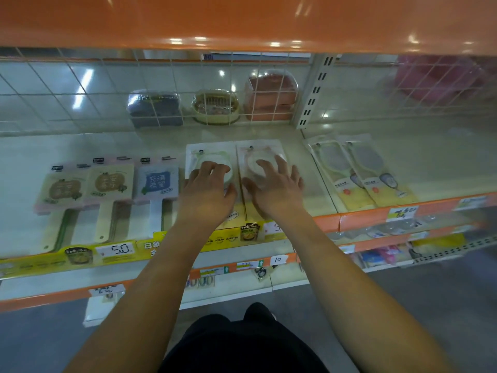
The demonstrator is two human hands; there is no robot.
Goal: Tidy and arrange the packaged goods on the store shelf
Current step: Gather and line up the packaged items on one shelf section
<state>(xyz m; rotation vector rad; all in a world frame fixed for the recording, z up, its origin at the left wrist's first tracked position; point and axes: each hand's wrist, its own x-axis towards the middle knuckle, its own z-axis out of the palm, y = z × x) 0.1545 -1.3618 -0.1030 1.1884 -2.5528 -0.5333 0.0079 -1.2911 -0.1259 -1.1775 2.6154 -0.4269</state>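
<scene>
- Packaged goods: two flat packs lay side by side on the shelf (269, 131).
- Left hand (205, 191) rested spread-fingered on the green-rimmed pack (193, 154).
- Right hand (274, 189) pressed flat on the pink-rimmed pack (265, 146), gripping nothing.

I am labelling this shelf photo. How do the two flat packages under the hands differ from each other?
The left package holds a round item with a pale green rim; the right package holds one with a pinkish rim. The left hand rests on the left package, the right hand on the right package. Both lie flat, side by side on the shelf, with yellow lower cards.
</scene>
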